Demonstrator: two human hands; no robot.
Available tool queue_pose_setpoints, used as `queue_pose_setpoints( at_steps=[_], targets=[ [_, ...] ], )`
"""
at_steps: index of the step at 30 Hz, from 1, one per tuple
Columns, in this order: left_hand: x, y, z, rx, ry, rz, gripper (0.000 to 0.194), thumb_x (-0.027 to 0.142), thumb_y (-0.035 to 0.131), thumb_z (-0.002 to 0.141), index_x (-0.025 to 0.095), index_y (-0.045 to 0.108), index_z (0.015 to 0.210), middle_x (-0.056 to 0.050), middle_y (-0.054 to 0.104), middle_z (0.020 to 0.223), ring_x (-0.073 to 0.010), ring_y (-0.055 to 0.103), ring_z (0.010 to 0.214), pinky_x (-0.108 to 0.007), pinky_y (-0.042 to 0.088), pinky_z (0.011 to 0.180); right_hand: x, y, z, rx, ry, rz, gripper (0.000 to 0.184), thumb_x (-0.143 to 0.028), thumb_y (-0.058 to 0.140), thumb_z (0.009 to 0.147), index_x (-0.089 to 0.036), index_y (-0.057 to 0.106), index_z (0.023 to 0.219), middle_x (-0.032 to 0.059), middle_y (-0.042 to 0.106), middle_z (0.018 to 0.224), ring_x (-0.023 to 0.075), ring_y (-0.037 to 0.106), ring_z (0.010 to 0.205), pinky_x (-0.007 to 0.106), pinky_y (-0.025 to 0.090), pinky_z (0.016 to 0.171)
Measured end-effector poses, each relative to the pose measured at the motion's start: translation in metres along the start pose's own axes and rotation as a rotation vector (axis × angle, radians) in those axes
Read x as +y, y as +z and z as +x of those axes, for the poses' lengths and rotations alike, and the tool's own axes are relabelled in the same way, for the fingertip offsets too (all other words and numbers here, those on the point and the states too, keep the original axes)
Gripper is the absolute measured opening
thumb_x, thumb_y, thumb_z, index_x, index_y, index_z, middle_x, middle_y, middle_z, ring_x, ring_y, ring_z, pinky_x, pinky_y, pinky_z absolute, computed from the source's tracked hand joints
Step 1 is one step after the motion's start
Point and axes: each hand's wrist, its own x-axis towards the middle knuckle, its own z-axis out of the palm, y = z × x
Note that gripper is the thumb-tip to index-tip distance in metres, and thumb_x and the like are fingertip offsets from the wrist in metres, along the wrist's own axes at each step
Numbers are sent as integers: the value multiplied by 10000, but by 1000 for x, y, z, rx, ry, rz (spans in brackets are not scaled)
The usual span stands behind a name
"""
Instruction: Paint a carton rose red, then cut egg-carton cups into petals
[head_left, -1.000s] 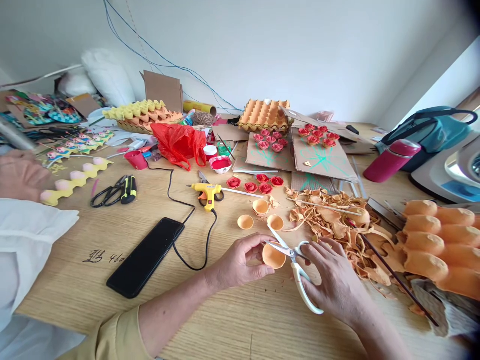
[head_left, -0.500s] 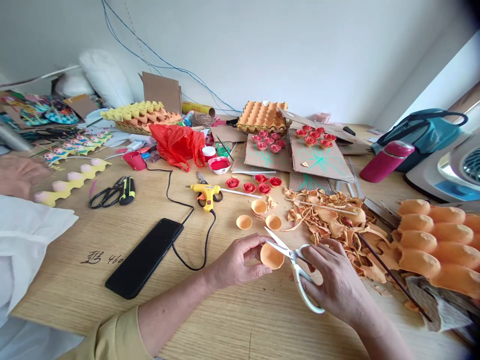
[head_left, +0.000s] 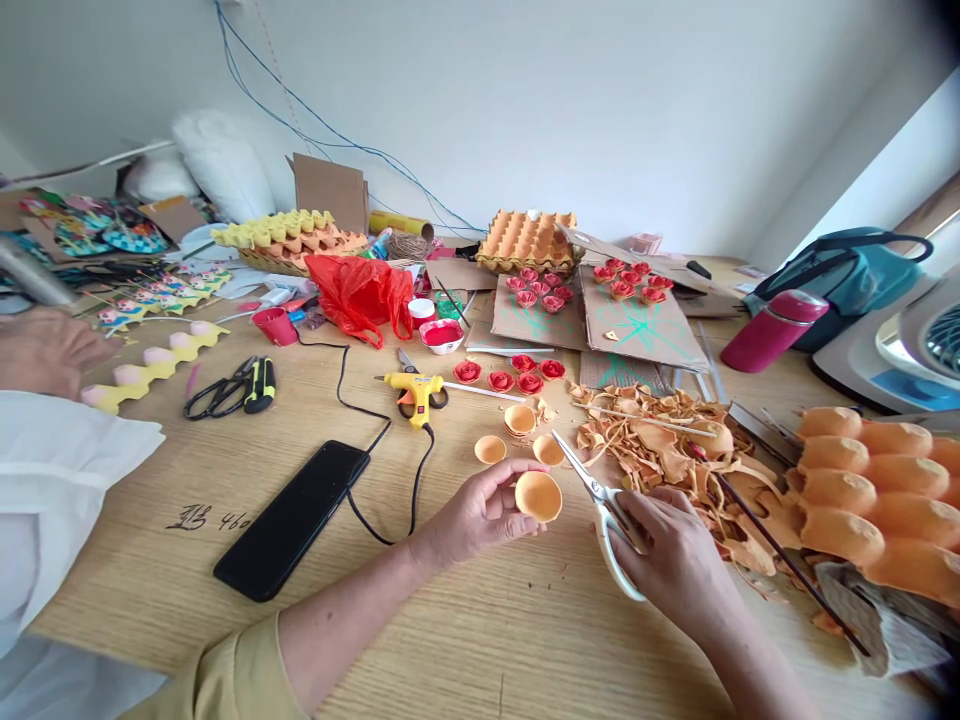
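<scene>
Between the thumb and fingers of my left hand [head_left: 480, 515] is an orange egg carton cup [head_left: 538, 497], its round opening tilted toward me. My right hand [head_left: 671, 545] grips white-handled scissors [head_left: 600, 497] by the loops. Their blades look nearly closed and point up and left, just right of the cup and apart from it. Beyond my hands, more trimmed cups [head_left: 490, 450] sit on the table, some stacked. Several red paper-pulp roses [head_left: 501, 381] lie behind them. A heap of orange carton scraps [head_left: 637, 440] spreads to the right of the cups.
A yellow glue gun [head_left: 414, 390] with a black cord and a phone [head_left: 292, 520] lie left of my hands. Uncut egg carton [head_left: 870, 480] stands at the right, near a pink bottle [head_left: 774, 330]. Another person's hand [head_left: 49, 350] rests at the far left.
The scissors have come away from the cup's rim to the right, and their blades have closed. The cup has tilted and risen slightly in my left hand. The other person's hand has shifted.
</scene>
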Motion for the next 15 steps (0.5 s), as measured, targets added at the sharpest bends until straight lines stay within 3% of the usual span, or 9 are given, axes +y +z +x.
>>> queue_pose_setpoints(
  at_steps=[10, 15],
  targets=[
    [0, 1, 2, 54, 38, 26, 583, 273, 850, 740, 222, 556, 1240, -19, 569, 998, -129, 606, 851, -293, 529, 800, -9, -1, 2, -28, -17, 101, 207, -293, 526, 956, -237, 467, 766, -40, 553, 619, 141, 532, 581, 308, 418, 703],
    [4, 4, 2, 94, 46, 98, 485, 271, 843, 734, 207, 558, 1122, -7, 512, 987, -108, 533, 830, -260, 496, 766, -9, -1, 2, -26, -21, 118, 192, -319, 525, 968, -234, 509, 797, -27, 577, 637, 152, 549, 587, 309, 426, 673]
  ],
)
